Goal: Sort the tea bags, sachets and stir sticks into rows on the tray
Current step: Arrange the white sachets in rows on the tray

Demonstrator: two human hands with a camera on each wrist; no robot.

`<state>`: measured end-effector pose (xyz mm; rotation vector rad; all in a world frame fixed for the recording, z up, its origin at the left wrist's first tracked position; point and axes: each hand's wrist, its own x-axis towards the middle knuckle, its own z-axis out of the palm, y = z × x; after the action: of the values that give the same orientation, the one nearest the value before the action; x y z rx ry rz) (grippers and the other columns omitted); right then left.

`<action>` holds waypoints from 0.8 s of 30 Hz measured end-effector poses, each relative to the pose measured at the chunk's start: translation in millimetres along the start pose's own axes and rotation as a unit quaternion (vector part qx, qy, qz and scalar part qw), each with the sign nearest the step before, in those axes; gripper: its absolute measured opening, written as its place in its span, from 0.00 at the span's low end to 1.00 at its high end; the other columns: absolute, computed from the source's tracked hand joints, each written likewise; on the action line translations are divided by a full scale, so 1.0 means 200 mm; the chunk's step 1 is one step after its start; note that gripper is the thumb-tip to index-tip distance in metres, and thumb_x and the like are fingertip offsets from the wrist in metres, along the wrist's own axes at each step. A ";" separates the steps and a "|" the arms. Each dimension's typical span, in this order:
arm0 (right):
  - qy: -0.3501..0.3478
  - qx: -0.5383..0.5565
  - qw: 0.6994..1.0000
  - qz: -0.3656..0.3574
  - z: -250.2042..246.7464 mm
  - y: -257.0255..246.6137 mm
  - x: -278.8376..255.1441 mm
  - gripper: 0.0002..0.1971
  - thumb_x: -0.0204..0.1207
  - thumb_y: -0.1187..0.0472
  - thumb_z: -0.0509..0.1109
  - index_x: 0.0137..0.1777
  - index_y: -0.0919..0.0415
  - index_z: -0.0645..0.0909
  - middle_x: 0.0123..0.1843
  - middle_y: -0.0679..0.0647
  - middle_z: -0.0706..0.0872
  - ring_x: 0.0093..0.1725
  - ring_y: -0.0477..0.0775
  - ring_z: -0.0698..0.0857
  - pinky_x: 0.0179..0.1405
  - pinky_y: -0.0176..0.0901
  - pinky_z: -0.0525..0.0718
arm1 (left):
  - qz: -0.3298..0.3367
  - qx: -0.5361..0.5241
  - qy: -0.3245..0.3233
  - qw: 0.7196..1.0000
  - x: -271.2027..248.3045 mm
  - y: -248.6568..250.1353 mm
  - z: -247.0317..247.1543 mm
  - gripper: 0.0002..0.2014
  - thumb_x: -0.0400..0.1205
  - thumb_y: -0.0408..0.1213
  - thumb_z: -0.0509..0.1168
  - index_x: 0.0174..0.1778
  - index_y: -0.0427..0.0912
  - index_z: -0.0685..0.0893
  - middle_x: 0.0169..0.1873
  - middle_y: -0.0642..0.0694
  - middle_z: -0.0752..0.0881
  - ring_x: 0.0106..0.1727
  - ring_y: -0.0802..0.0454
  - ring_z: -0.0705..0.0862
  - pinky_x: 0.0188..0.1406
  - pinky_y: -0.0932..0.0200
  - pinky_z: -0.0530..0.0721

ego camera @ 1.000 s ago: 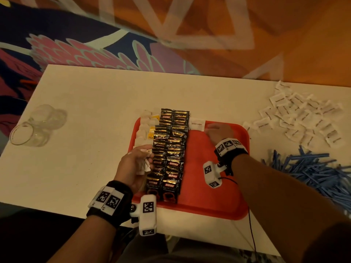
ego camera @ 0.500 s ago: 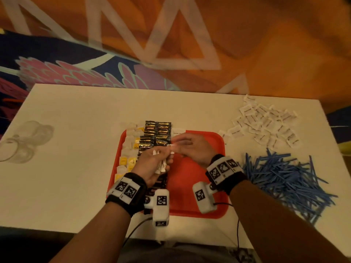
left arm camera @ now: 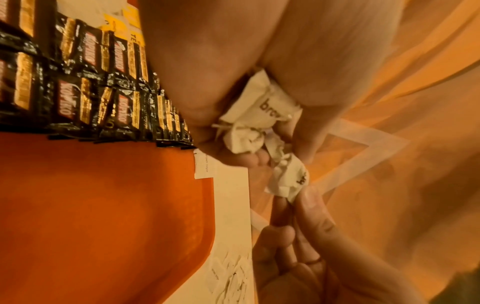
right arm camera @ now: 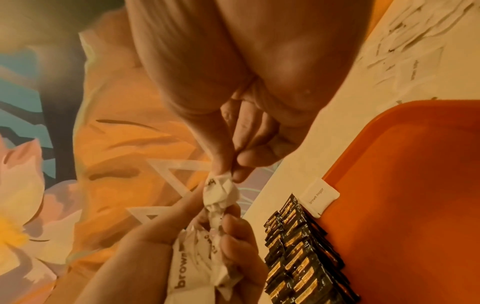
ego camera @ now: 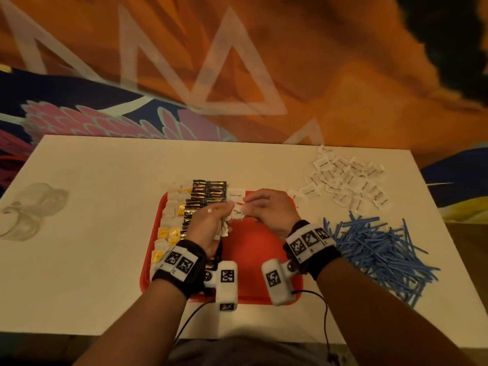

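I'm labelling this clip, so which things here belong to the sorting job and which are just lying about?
Job:
red tray
tea bags
black coffee sachets
brown sugar sachets gripped by left hand
one pinched by right hand
loose white sachets
blue stir sticks

Lying about:
clear plastic cups

Both forearms are bare, and each wrist wears a broad black band topped with white blocks printed with black-and-white square markers: the left wristband [ego camera: 182,262] shows two such markers, the right wristband [ego camera: 310,244] three. A white, boxy camera unit hangs from each band on a short dark joint, the left camera unit [ego camera: 226,285] and the right camera unit [ego camera: 276,282] each bearing its own square marker. A thin black cable [ego camera: 326,320] trails from the right unit, and another black cable [ego camera: 191,319] runs back from the left one.
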<state>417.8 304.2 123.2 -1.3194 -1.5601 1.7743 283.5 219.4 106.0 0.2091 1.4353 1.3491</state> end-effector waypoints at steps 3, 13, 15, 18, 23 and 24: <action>0.005 -0.044 0.999 -0.003 -0.03 0.01 -0.01 0.09 0.68 0.70 0.80 0.48 0.62 0.88 0.31 0.50 0.88 0.25 0.41 0.81 0.28 0.34 0.79 | 0.026 0.016 0.039 0.999 0.01 0.01 0.02 0.08 0.82 0.36 0.71 0.54 0.37 0.89 0.40 0.41 0.90 0.36 0.50 0.86 0.28 0.59 0.82; -0.033 -0.015 0.998 0.058 -0.05 -0.01 -0.03 0.14 0.71 0.66 0.80 0.56 0.63 0.86 0.45 0.58 0.91 0.34 0.46 0.87 0.29 0.35 0.79 | 0.136 0.132 0.040 0.981 0.02 0.02 0.07 0.08 0.84 0.43 0.70 0.46 0.43 0.90 0.35 0.42 0.89 0.29 0.49 0.83 0.31 0.53 0.81; -0.014 0.055 0.996 0.063 -0.03 -0.01 -0.04 0.12 0.72 0.72 0.77 0.55 0.68 0.83 0.45 0.63 0.90 0.32 0.48 0.87 0.27 0.35 0.80 | 0.105 0.086 0.025 0.990 0.01 0.03 0.07 0.14 0.81 0.49 0.72 0.47 0.39 0.89 0.31 0.42 0.86 0.26 0.50 0.80 0.27 0.57 0.79; -0.001 0.156 0.985 0.069 -0.01 -0.01 -0.04 0.09 0.74 0.76 0.73 0.49 0.65 0.80 0.43 0.61 0.89 0.36 0.51 0.90 0.33 0.39 0.81 | 0.065 0.056 -0.014 0.996 -0.01 0.01 0.07 0.21 0.70 0.52 0.76 0.48 0.38 0.89 0.33 0.42 0.85 0.29 0.50 0.80 0.26 0.58 0.78; -0.019 0.058 0.996 0.062 -0.01 0.02 -0.05 0.10 0.73 0.73 0.75 0.49 0.61 0.80 0.44 0.57 0.90 0.39 0.49 0.88 0.34 0.39 0.83 | 0.114 0.086 0.016 0.990 0.00 0.02 0.05 0.05 0.78 0.38 0.76 0.46 0.42 0.90 0.36 0.42 0.87 0.35 0.47 0.83 0.31 0.55 0.81; -0.020 0.044 0.997 0.055 -0.01 0.02 -0.05 0.10 0.73 0.71 0.77 0.50 0.61 0.81 0.43 0.55 0.90 0.39 0.48 0.87 0.33 0.38 0.82 | 0.134 0.121 0.013 0.983 0.01 0.03 0.04 0.04 0.79 0.37 0.75 0.46 0.42 0.90 0.37 0.43 0.88 0.35 0.48 0.84 0.32 0.54 0.82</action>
<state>425.8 296.4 123.6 -1.3573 -1.4372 1.9250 285.9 227.3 112.4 0.5627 1.6363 1.3905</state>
